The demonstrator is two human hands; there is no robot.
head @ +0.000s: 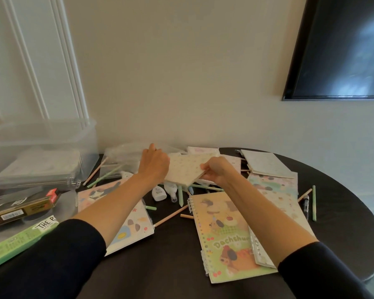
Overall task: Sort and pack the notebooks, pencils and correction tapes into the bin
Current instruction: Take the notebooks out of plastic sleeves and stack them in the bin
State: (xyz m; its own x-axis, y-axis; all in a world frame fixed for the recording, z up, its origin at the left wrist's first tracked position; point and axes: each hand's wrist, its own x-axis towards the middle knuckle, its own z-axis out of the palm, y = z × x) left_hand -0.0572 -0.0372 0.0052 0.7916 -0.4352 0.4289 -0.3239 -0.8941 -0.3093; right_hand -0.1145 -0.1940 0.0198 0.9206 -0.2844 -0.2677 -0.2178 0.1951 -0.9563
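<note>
Both hands hold a small cream notebook point(186, 169) with pale dots, tilted above the clutter at the table's back. My left hand point(154, 164) grips its left edge and my right hand point(216, 171) pinches its right corner. Under it lie white correction tapes point(159, 193) and green and peach pencils point(180, 198). A "Dachshund" spiral notebook point(225, 236) lies in front under my right forearm. A cat notebook point(130, 221) lies under my left forearm. The clear plastic bin point(41, 156) stands at the far left, with flat pale things inside.
More notebooks point(266, 164) lie stacked at the back right, with loose pencils point(314, 202) beside them. Clear plastic bags point(121, 157) sit by the bin. A dark box point(20, 207) and a green packet point(15, 242) lie at the left. The round dark table point(343, 190) touches the wall.
</note>
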